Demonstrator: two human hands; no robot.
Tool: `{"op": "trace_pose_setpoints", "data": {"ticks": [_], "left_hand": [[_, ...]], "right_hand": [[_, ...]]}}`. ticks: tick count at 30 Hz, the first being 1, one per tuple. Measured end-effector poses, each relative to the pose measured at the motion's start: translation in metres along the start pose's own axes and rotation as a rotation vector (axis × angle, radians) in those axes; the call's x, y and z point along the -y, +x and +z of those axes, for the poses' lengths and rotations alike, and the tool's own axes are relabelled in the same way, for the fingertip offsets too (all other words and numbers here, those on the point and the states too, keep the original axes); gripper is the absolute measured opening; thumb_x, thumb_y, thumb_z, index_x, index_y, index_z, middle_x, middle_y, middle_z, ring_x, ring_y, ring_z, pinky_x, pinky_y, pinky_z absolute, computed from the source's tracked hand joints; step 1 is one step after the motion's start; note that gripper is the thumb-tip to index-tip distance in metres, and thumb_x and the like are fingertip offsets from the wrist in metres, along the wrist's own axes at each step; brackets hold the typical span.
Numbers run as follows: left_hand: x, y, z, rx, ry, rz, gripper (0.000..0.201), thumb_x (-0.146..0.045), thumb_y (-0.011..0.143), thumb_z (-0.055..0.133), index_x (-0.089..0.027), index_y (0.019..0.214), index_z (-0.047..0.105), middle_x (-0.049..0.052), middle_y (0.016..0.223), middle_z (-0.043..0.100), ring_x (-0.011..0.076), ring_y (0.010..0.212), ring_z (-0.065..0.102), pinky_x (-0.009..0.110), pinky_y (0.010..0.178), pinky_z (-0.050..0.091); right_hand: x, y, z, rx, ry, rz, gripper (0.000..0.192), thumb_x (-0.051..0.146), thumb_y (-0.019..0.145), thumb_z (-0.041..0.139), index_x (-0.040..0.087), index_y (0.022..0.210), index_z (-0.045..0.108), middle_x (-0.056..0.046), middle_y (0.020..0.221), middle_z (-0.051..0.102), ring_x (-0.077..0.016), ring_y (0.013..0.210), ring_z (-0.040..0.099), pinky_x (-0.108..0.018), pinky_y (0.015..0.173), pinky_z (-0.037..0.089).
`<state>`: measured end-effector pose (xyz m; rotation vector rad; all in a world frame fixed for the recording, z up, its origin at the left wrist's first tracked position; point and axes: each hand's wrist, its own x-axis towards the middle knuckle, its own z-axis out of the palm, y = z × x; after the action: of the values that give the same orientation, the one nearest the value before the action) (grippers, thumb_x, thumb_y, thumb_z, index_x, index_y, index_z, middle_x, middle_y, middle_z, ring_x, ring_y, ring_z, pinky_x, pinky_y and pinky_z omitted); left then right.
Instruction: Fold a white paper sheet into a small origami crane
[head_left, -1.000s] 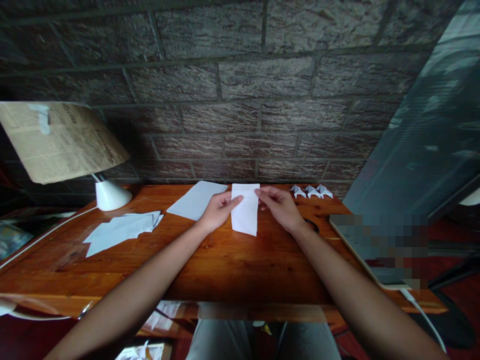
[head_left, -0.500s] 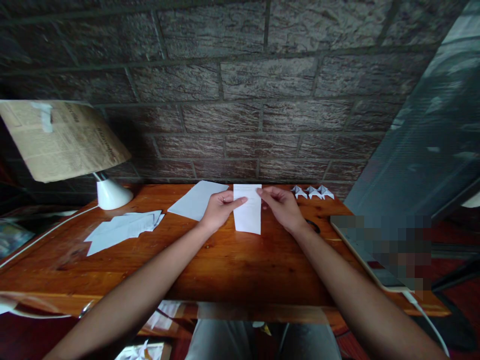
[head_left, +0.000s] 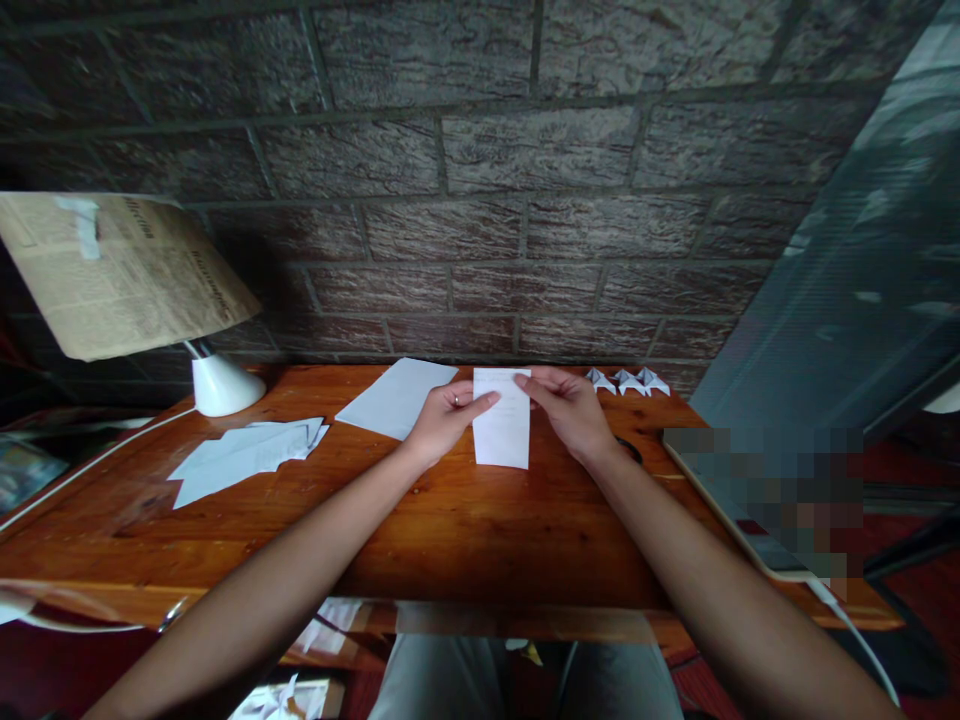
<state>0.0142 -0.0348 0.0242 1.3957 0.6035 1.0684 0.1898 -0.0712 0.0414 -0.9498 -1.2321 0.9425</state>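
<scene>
A narrow white folded paper point(head_left: 501, 430) lies flat on the wooden desk point(head_left: 465, 530) near its far edge. My left hand point(head_left: 448, 418) rests on the paper's left edge, fingers extended and pressing it down. My right hand point(head_left: 571, 408) presses the paper's upper right part with its fingertips. Both hands hold the paper flat against the desk.
A white sheet point(head_left: 394, 397) lies left of my hands and a pile of white sheets point(head_left: 244, 455) further left. Three small folded paper figures point(head_left: 628, 381) stand at the back right. A white lamp point(head_left: 217, 385) with a newspaper shade point(head_left: 120, 270) stands at left; a blurred flat device point(head_left: 757, 490) at right.
The paper and both hands have shifted slightly right and toward the wall; my right fingertips now lie further onto the paper's top.
</scene>
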Motion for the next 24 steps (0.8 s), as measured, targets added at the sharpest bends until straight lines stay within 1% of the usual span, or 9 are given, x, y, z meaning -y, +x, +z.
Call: {"op": "trace_pose_setpoints", "data": {"ticks": [4,10,14,19,21,24], "left_hand": [[0.0006,-0.0018,0.0009,0.037,0.023,-0.011,0.042,-0.044,0.070,0.079,-0.016,0.101,0.075,0.009,0.103,0.076,0.0216,0.091,0.070,0.034,0.087,0.052],[0.0015,-0.0041,0.0025,0.060,0.071,-0.041,0.042,-0.044,0.069,0.080,-0.016,0.100,0.075,0.008,0.104,0.076,0.0210,0.088,0.069,0.035,0.087,0.052],[0.0026,-0.0031,0.0032,0.010,0.065,-0.020,0.041,-0.048,0.072,0.076,-0.016,0.097,0.076,0.007,0.093,0.077,0.0193,0.083,0.068,0.031,0.081,0.051],[0.0036,-0.0008,0.0030,-0.057,0.051,0.019,0.038,-0.051,0.072,0.074,-0.015,0.085,0.074,0.004,0.080,0.074,0.0148,0.069,0.063,0.026,0.068,0.048],[0.0041,-0.0001,0.0024,-0.077,0.059,0.051,0.038,-0.051,0.073,0.074,-0.015,0.083,0.074,0.003,0.077,0.073,0.0133,0.066,0.061,0.024,0.065,0.046],[0.0061,0.0001,0.0013,-0.137,0.110,0.104,0.038,-0.051,0.076,0.071,-0.014,0.084,0.073,0.002,0.072,0.070,0.0117,0.060,0.056,0.023,0.059,0.042]], "right_hand": [[0.0012,-0.0004,0.0003,-0.016,0.021,0.010,0.035,0.051,0.068,0.080,0.022,0.087,0.074,-0.003,0.084,0.077,-0.0204,0.078,0.069,-0.034,0.074,0.055],[0.0030,-0.0009,0.0010,-0.029,0.055,0.014,0.037,0.051,0.065,0.081,0.021,0.086,0.074,-0.002,0.083,0.076,-0.0175,0.075,0.067,-0.030,0.072,0.053],[0.0032,-0.0007,0.0012,-0.037,0.089,0.024,0.035,0.049,0.064,0.083,0.021,0.085,0.074,-0.002,0.082,0.076,-0.0167,0.074,0.067,-0.030,0.072,0.052],[0.0015,-0.0007,0.0008,-0.046,0.103,0.035,0.034,0.045,0.065,0.083,0.021,0.087,0.075,-0.002,0.081,0.076,-0.0149,0.072,0.066,-0.028,0.071,0.051],[0.0000,-0.0014,0.0015,-0.027,0.097,0.040,0.033,0.045,0.065,0.082,0.020,0.086,0.075,-0.002,0.082,0.076,-0.0142,0.071,0.066,-0.027,0.070,0.051],[-0.0022,-0.0027,0.0046,0.012,0.093,0.059,0.033,0.046,0.067,0.081,0.019,0.085,0.075,-0.003,0.085,0.076,-0.0142,0.073,0.066,-0.027,0.070,0.052]]}}
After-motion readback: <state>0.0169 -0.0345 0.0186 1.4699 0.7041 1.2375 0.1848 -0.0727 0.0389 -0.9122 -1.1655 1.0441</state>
